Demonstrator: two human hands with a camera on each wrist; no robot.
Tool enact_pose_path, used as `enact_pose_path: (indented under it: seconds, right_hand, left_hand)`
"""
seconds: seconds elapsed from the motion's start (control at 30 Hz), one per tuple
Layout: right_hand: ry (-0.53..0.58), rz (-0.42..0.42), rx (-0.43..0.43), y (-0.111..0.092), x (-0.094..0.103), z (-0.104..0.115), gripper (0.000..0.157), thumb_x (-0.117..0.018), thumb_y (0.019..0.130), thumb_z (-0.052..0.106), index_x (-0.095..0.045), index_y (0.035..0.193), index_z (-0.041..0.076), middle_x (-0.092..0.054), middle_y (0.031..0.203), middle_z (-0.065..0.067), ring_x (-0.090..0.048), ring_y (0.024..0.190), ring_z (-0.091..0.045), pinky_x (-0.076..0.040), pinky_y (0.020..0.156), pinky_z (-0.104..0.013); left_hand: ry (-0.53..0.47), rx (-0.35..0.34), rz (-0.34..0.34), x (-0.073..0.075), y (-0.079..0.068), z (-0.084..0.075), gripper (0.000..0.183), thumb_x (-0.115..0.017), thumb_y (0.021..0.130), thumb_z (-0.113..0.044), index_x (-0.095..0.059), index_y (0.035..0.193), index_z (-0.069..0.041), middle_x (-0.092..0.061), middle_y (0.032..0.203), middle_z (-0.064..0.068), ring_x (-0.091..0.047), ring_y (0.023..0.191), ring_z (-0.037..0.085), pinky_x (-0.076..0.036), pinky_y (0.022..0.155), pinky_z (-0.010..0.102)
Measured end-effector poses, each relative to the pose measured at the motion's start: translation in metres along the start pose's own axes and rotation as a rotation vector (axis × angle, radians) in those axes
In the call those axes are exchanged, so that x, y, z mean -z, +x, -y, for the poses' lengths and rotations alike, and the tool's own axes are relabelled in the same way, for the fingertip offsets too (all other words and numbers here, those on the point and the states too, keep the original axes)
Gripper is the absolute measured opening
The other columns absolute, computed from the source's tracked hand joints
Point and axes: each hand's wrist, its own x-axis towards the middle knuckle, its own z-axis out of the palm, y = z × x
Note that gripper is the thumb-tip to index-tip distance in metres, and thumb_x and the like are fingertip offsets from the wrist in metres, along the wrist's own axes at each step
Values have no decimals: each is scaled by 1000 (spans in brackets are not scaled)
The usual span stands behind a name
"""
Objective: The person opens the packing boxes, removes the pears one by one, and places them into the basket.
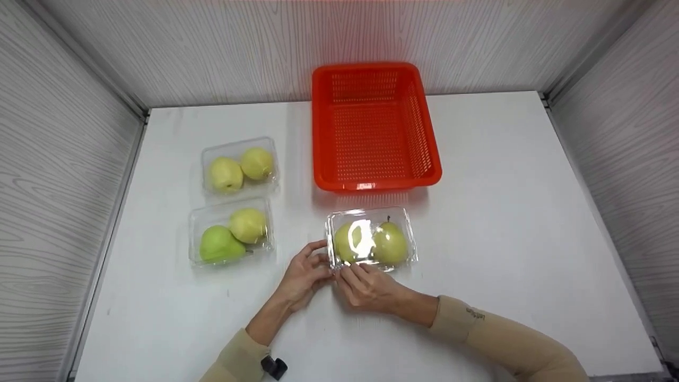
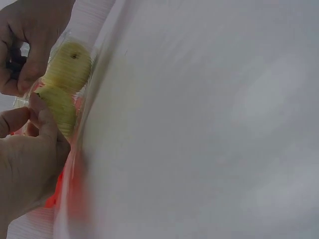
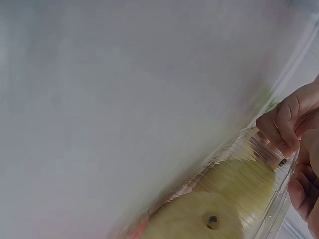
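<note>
A clear plastic fruit box (image 1: 371, 210) lies on the white table with two round yellow fruits in it; the right one (image 1: 391, 244) has a dark stem. My left hand (image 1: 303, 276) is at the box's front left corner, thumb and fingertips pinching its edge. Beside it, my right hand (image 1: 368, 289) has curled fingers gripping the front edge. In the left wrist view, the thumb and a finger of my left hand (image 2: 30, 159) meet near one fruit (image 2: 60, 107). The right wrist view has the ribbed box wall over the fruits (image 3: 199, 219), with fingertips at the edge.
Behind the box stands a red perforated basket (image 1: 324, 180). To the left lie two more clear boxes, the rear one (image 1: 212, 150) with two yellow fruits, the front one (image 1: 199, 216) with a green pear (image 1: 218, 244) and a yellow fruit. Wood-grain panels (image 1: 212, 53) border the table.
</note>
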Motion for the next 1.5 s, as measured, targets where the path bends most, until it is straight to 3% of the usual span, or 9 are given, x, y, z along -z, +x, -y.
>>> enact_pose_path:
  seconds: [0.17,0.57,1.03,1.3,1.5]
  right_hand:
    - [6,7,-51,3,1,-3,35,-45,107,11,-79,97,11,-66,81,2,-63,68,-9,-53,55,-15]
    - [23,-38,-79,7,3,-6,32,-48,103,9,-79,96,15,-68,81,4,-64,69,-8,-52,54,-16]
    - [108,-23,-115,-14,7,-12,27,-52,102,8,-77,94,13,-74,84,2,-69,73,-13,-62,61,-20]
    - [91,-16,-147,-29,13,-17,26,-54,103,7,-77,93,12,-74,86,0,-69,72,-13,-56,55,-22]
    - [104,-11,-163,-40,17,-24,26,-54,105,7,-78,96,11,-78,91,-1,-69,72,-14,-61,58,-22]
  left_hand:
    - [12,1,-6,3,1,2,69,-62,92,15,-34,154,0,-68,106,-5,-71,89,7,-65,83,23]
    - [-26,0,-16,6,-1,-2,71,-61,90,18,-36,153,-2,-69,104,-5,-71,87,8,-66,80,23]
    - [-16,-1,-10,11,0,-5,70,-61,91,17,-36,154,-2,-70,103,-6,-71,85,9,-66,79,24]
    - [12,-8,9,13,1,-5,69,-64,91,14,-38,153,-1,-68,107,-3,-71,89,12,-65,80,24]
    - [-7,-15,-2,13,2,-6,69,-64,91,16,-39,153,0,-69,106,-3,-71,88,12,-66,80,25]
